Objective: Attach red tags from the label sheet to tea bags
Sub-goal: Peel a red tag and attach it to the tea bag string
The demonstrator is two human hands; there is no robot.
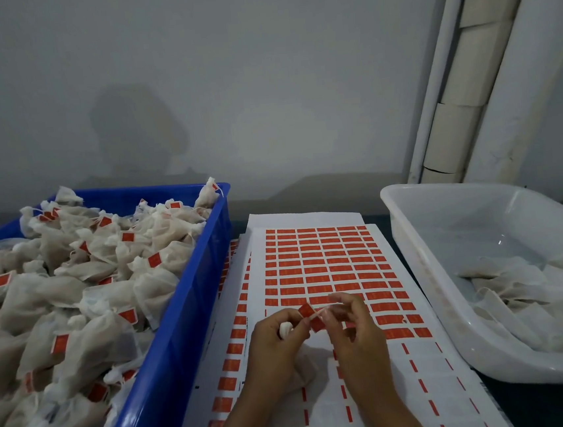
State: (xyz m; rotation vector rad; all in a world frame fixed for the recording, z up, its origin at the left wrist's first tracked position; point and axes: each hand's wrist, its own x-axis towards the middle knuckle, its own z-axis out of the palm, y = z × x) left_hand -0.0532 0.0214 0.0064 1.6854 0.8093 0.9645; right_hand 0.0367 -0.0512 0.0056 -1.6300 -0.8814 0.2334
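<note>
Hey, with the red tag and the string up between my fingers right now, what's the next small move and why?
Probably fold the red tag shut over the string and press it. The left hand grips the tea bag and pinches the tag, the right hand holds the string against it, and the tag looks open.

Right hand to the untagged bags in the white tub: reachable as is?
Probably not right away. The path from the right hand to the white tub looks open, with only its low rim between, but the hand is pinching a string and red tag with the left hand.
</note>
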